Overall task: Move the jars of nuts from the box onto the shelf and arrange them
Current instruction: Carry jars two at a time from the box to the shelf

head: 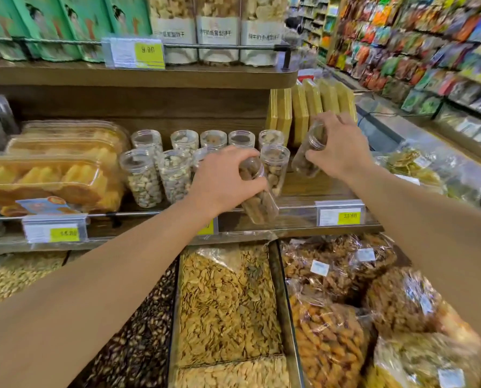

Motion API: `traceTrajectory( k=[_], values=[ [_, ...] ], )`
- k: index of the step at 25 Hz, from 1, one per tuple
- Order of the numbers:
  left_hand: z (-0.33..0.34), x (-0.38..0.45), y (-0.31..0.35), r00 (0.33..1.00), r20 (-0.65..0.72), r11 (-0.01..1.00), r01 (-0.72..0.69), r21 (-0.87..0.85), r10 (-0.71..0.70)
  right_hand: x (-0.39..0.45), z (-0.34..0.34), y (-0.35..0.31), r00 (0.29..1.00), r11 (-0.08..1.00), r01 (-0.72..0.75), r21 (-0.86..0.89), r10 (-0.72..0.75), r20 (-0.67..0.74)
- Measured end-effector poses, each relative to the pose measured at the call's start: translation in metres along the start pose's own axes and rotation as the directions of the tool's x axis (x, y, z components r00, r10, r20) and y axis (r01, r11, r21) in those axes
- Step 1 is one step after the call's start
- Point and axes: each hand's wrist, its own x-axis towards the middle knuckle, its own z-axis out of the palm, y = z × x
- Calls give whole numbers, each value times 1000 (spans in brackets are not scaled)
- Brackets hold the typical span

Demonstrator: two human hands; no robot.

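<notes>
- Both hands are loaded: my left hand [222,177] grips one clear jar of nuts [257,197] by its upper part, tilted, its base hanging at the front lip of the shelf [303,191] just above the rail.
- My right hand [340,147] grips a second jar [307,155], also tilted, over the bare stretch of shelf to the right of the group and close to the yellow packs [300,116].
- Neither jar reads as set down yet; I judge both to be in the placing step.
- Just behind my left hand, a front row of jars [144,180] stands upright on the shelf, with one more jar [274,166] beside my thumb.
- Farther in, a back row of jars [184,140] stands upright, so I count roughly nine already shelved, in two fairly even rows. One is partly hidden by my hand, so the count is loose.
- I cannot see the box anywhere in view, so I cannot tell how many jars are left to bring over.
- My judgement: the task is well under way. What remains visible is to stand these two jars upright at the right end of the rows and square them with the others.
</notes>
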Motion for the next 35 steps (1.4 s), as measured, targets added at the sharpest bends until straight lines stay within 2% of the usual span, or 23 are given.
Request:
traceTrajectory(
  k=[9,19,26,30,35],
  values=[
    [26,45,-13,998,26,999,-51,-6,51,69,64,29,983,997,-58,-57,67,172],
    [27,51,-18,995,16,995,-94,-17,94,89,90,29,954,996,-37,82,11,300],
    [33,57,-1,990,4,990,-138,-12,138,70,78,43,962,997,10,70,-29,270],
    [40,65,19,978,65,980,-200,-3,200,41,70,61,971,999,10,48,-21,237],
    [67,96,39,966,100,970,-242,32,238,14,56,79,967,998,-47,-35,54,250]
  ],
)
